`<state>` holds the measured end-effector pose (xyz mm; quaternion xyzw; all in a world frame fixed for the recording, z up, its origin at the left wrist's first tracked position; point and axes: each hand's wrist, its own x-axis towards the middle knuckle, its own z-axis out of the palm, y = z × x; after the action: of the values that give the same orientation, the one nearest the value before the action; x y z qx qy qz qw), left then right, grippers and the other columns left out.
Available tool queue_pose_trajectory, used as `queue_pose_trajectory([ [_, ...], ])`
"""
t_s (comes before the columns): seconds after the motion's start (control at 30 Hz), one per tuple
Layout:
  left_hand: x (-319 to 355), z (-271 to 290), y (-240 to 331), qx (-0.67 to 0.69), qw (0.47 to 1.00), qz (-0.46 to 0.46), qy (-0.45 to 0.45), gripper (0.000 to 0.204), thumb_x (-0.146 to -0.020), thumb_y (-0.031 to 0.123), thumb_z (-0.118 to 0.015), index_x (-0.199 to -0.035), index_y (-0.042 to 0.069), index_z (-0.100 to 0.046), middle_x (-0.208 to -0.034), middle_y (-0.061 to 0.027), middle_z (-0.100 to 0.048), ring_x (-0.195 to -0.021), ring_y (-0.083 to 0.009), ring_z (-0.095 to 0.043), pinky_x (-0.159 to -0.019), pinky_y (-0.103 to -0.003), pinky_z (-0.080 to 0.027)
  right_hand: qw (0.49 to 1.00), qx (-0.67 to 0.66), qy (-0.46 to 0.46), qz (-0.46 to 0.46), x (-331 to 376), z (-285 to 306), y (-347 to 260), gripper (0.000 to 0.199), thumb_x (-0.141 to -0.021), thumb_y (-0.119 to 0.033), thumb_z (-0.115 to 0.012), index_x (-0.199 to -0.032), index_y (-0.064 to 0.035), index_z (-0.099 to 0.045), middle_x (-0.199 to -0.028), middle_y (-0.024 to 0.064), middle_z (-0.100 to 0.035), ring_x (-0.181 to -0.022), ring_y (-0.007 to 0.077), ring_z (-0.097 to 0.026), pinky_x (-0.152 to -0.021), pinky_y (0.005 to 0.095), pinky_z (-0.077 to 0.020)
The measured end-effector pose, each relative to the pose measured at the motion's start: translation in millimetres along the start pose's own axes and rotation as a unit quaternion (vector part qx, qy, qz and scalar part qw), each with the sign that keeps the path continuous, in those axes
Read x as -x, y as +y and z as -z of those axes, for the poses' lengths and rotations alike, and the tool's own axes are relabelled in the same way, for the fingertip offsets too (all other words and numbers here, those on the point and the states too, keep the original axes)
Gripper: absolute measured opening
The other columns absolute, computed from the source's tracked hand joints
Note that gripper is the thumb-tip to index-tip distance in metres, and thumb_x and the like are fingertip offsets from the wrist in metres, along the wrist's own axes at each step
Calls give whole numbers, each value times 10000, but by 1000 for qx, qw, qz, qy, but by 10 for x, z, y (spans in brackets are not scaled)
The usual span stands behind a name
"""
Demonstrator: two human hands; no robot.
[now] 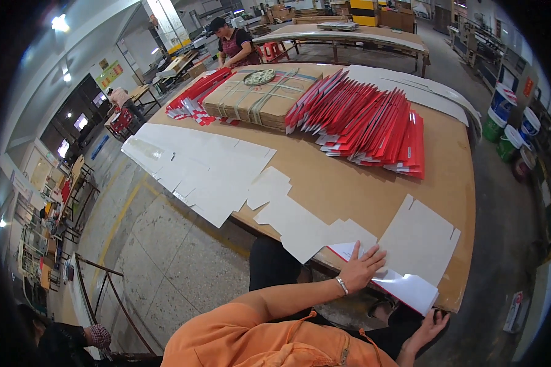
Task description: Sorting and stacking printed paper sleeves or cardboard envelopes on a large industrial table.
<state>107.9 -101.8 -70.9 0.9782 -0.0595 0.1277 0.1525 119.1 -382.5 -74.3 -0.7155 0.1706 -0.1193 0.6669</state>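
The left hand (361, 266) lies flat and released, fingers spread, on a folded carton blank (404, 287) at the near edge of the tabletop (361, 189). The blank shows a white face with a thin red edge, and it juts out past the tabletop rim toward the person. The right hand (428, 327) is lower, below the tabletop edge, just under the overhanging corner of the same blank; its fingers are spread and its grip holds nothing that can be seen, though whether the fingertips touch the blank cannot be told.

Just beyond the left hand lies a flat white cardboard sheet (419, 241), and to its left more white cut sheets (202, 171) spread across the tabletop and hang over its left edge. Farther back, a long fanned row of red folded cartons (367, 122) leans along the middle, and beside it a brown strapped bundle (260, 98) sits with a round tape roll (259, 77) on top. At the far end another person (232, 46) in a dark cap stands bent over the tabletop
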Motion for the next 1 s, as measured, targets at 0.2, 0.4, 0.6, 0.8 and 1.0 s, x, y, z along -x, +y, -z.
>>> queue_pose_trajectory([
  [0.2, 22, 129, 511, 66, 986, -104, -110, 745, -841, 324, -574, -1455, -15, -322, -1570, -151, -226, -1475, -278, -159, -1137, -643, -60, 901, -51, -416, -115, 775, -232, 164, 397, -987, -278, -485, -1331, -80, -473, -1179, 78, -549, -1065, 188, -567, -868, 349, -476],
  [0.4, 20, -6, 656, 117, 976, -96, -158, 982, -746, 415, -694, -1490, -13, -218, -1573, -160, -216, -1469, -278, -179, -1164, -580, -59, 978, -77, -169, -89, 453, -471, -66, 394, -983, -198, -524, -1307, 26, -517, -1269, 127, -572, -1099, 195, -585, -867, 328, -498],
  [0.6, 94, -58, 515, 75, 983, -154, -68, 1099, -712, 642, -667, -1493, 4, -229, -1579, -136, -205, -1480, -281, -124, -1172, -557, -19, 862, 388, -146, 292, -338, -363, -172, 336, -946, -24, -445, -1252, 92, -527, -1247, 291, -560, -1144, 439, -534, -1004, 426, -407],
  [0.8, 505, 537, 126, -38, 965, -103, -236, 1150, -629, 486, -805, -1497, 10, -220, -1567, -148, -233, -1479, -286, -126, -1178, -552, -62, 732, 349, -208, 547, -501, -568, -428, 565, -820, 97, -448, -1366, -41, -495, -1422, 157, -475, -1311, 354, -446, -1084, 445, -353],
  [1.0, 897, 832, -848, 141, 987, -67, -30, 541, -609, -48, -658, -1139, 41, -603, -1210, -114, -582, -1148, -320, -543, -954, -390, -480, 757, 351, -291, 469, -559, -534, -425, 608, -798, 148, -395, -1367, -43, -495, -1423, 145, -473, -1330, 324, -433, -1108, 425, -341],
])
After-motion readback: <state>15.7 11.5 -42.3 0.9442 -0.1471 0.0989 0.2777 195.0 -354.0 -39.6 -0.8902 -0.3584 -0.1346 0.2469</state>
